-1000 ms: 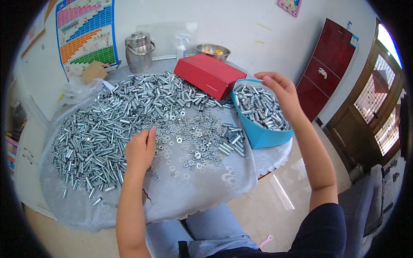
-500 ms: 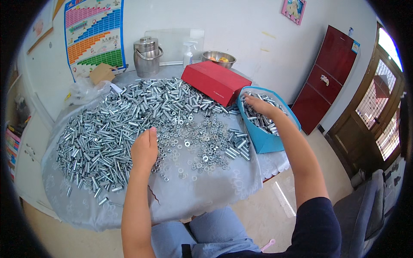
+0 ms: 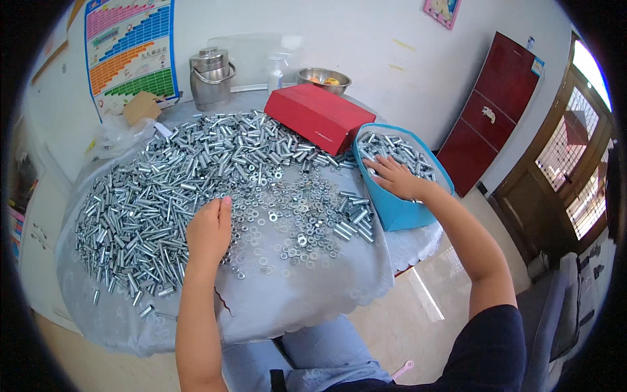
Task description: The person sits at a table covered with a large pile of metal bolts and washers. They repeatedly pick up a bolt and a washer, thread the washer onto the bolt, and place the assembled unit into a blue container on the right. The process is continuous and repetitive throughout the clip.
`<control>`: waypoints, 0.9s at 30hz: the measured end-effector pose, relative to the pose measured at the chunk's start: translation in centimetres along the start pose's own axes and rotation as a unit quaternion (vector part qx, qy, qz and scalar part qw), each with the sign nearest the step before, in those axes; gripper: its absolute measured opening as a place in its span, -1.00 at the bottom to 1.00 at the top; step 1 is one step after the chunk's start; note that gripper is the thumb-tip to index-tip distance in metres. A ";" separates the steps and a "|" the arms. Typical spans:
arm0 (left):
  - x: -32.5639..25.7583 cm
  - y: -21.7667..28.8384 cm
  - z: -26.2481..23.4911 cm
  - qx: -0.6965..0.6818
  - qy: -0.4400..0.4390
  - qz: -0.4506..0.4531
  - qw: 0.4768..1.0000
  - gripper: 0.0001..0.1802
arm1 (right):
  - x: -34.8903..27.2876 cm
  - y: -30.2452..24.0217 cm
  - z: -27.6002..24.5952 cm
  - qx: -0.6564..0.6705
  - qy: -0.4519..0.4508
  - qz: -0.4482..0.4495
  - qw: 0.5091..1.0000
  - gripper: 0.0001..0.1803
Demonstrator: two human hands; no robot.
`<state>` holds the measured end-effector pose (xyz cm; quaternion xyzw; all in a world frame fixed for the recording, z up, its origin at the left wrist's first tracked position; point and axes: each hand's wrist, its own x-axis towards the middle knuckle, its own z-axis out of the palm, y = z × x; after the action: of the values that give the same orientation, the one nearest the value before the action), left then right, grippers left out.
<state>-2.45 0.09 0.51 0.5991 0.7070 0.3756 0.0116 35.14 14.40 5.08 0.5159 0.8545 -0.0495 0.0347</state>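
Observation:
My left hand (image 3: 210, 230) rests palm down on the grey cloth (image 3: 313, 291), at the edge of a big heap of silver metal sleeves (image 3: 170, 183). Small washers (image 3: 294, 219) lie scattered to its right. My right hand (image 3: 394, 178) reaches into a blue bag (image 3: 405, 212) full of the same metal pieces, fingers spread on them. Whether either hand grips a piece is hidden.
A red box (image 3: 319, 116) lies behind the bag. At the back stand a steel pot (image 3: 210, 78), a steel bowl (image 3: 324, 80), a spray bottle (image 3: 275, 65) and a cardboard piece (image 3: 140, 106). A red cabinet (image 3: 491, 111) and a wooden door (image 3: 562, 163) are on the right.
My right hand came down from above the blue bag into the metal pieces inside it. My left hand stayed on the cloth, shifting only slightly.

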 end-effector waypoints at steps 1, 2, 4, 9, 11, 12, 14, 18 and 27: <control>0.0 0.0 0.0 -0.003 -0.005 -0.003 1.000 -0.53 | 0.6 -0.2 -0.4 -0.006 -0.026 0.024 0.999 -0.37; 0.1 -0.1 0.1 -0.004 -0.010 -0.007 1.000 -0.53 | 1.0 0.0 -0.4 -0.007 -0.005 0.037 0.999 -0.37; 0.2 -0.6 0.4 -0.015 -0.001 -0.005 1.000 -0.53 | 2.3 1.1 0.3 -0.014 0.040 0.061 0.997 -0.37; 0.4 -0.9 0.2 0.000 -0.001 -0.022 1.000 -0.51 | 3.4 3.2 0.0 0.012 -0.015 0.071 0.997 -0.29; 0.5 -1.1 0.3 -0.004 0.003 -0.019 1.000 -0.51 | 2.7 3.4 0.2 0.021 -0.032 0.061 0.997 -0.28; 0.5 -1.3 0.3 -0.005 0.005 -0.019 1.000 -0.51 | 2.5 3.1 0.4 0.026 -0.041 0.055 0.997 -0.27; 0.3 -1.1 0.1 -0.014 0.006 -0.005 1.000 -0.54 | 1.5 0.7 -1.3 0.095 -0.023 0.074 0.992 -0.29; 0.1 -0.5 0.3 -0.016 0.000 0.005 1.000 -0.54 | 1.3 -1.4 -2.1 0.229 0.116 -0.014 0.966 -0.42; 0.1 -0.3 -0.4 -0.013 0.003 0.007 1.000 -0.54 | 1.3 -1.9 -1.9 0.266 0.207 -0.030 0.941 -0.77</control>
<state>-2.88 -0.05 0.64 0.6022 0.6981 0.3870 0.0147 32.86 14.89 6.96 0.4797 0.8133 -0.1687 -0.2829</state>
